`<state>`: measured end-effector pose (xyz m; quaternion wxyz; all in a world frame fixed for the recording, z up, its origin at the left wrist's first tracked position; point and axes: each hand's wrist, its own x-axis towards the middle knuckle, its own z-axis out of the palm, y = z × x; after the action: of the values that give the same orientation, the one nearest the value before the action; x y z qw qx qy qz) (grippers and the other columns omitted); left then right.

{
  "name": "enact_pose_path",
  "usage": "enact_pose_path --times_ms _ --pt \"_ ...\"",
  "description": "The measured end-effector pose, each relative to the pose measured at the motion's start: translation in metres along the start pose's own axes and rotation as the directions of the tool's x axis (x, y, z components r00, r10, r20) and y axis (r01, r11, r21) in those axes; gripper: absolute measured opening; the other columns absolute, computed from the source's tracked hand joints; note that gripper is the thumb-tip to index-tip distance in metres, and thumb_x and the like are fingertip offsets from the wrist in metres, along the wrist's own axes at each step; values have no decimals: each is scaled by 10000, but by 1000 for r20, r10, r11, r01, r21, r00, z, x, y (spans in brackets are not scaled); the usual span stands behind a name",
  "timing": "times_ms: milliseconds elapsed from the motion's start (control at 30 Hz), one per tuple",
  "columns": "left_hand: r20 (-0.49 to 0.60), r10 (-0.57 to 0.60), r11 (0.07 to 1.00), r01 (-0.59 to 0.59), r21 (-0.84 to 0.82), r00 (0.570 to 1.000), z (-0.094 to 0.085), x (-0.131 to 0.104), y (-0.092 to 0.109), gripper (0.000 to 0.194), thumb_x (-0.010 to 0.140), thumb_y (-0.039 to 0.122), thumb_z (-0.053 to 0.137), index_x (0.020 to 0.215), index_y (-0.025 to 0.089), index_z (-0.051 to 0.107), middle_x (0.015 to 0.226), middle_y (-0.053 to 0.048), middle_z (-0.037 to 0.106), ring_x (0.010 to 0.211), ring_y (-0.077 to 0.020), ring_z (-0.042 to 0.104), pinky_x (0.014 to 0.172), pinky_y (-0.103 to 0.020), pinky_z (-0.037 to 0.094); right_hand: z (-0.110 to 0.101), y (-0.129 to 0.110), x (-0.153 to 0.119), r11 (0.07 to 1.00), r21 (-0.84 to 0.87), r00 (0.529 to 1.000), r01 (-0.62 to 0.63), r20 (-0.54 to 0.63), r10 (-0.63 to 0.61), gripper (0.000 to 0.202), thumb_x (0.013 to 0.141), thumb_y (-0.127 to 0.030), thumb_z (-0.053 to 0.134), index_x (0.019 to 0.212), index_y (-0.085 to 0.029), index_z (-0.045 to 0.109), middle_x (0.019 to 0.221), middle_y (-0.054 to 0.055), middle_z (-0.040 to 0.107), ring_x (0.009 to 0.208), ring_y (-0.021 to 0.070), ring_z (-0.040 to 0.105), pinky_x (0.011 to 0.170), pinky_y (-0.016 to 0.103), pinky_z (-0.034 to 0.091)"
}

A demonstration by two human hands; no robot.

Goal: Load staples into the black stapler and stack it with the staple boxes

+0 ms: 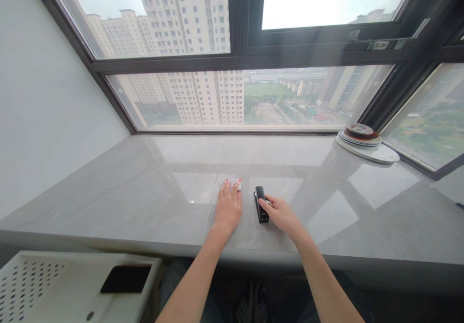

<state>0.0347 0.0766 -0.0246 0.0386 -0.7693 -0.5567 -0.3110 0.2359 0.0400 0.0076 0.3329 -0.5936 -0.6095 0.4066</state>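
A small white box with red markings (pixel 238 182) lies on the grey counter, partly covered by my left hand (pixel 229 207). The fingers of that hand are stretched out and rest over the box; its underside is hidden. To the right, a black stapler (pixel 261 209) lies lengthwise on the counter, pointing away from me. My right hand (pixel 282 212) grips it from the right side, thumb on top and fingers curled against its flank.
The glossy counter (pixel 174 207) runs under a dark-framed window (pixel 232 63). Stacked round plates or lids (pixel 366 141) stand in the far right corner. Below the front edge at left is a white perforated plastic tray (pixel 78 289) with a black phone-like rectangle (pixel 125 279).
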Motion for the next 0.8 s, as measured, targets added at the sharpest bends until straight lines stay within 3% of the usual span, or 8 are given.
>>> enact_pose_path --times_ms 100,233,400,500,633,800 --pt "5 0 1000 0 -16 1000 -8 -18 1 431 1065 265 355 1487 222 429 1530 -155 449 1502 -294 336 1196 -567 350 22 -1 -4 989 146 1000 -5 26 1 604 960 -585 490 1349 -146 632 549 -51 487 489 125 440 494 230 339" --pt "22 -18 1000 18 -18 1000 -27 -44 -12 431 1056 240 360 1482 241 423 1544 -144 435 1512 -293 323 1192 -572 366 70 -16 -2 955 287 995 67 53 -86 546 978 -552 492 1344 -164 609 592 -45 517 500 124 470 501 232 377" --pt "35 -13 1000 14 -17 999 -55 -54 -70 437 1051 217 337 1478 256 423 1527 -130 450 1498 -286 348 1176 -559 393 137 -42 14 915 381 978 134 96 -183 389 1008 -483 474 1234 -196 609 643 -33 562 540 134 522 528 239 406" --pt "26 7 1000 -7 -18 1000 -68 -51 -109 421 1055 233 321 1458 257 442 1492 -124 480 1480 -286 372 1172 -559 393 166 -55 27 909 391 965 148 146 -220 328 1018 -437 460 1214 -209 591 618 -40 563 533 142 527 537 245 412" --pt "-1 -21 999 21 -40 1000 -75 -46 -135 399 1062 262 319 1429 262 473 1484 -117 490 1453 -281 409 1147 -553 424 186 -66 38 908 388 963 156 144 -227 301 1025 -439 449 1185 -220 579 635 -34 581 551 151 546 550 251 415" --pt "-2 -29 999 29 -17 1000 -74 -46 -135 413 1064 262 314 1443 264 478 1493 -114 498 1456 -275 411 1160 -550 409 189 -65 37 913 376 966 159 131 -222 325 1026 -474 450 1203 -229 570 651 -29 591 586 157 556 570 253 413"
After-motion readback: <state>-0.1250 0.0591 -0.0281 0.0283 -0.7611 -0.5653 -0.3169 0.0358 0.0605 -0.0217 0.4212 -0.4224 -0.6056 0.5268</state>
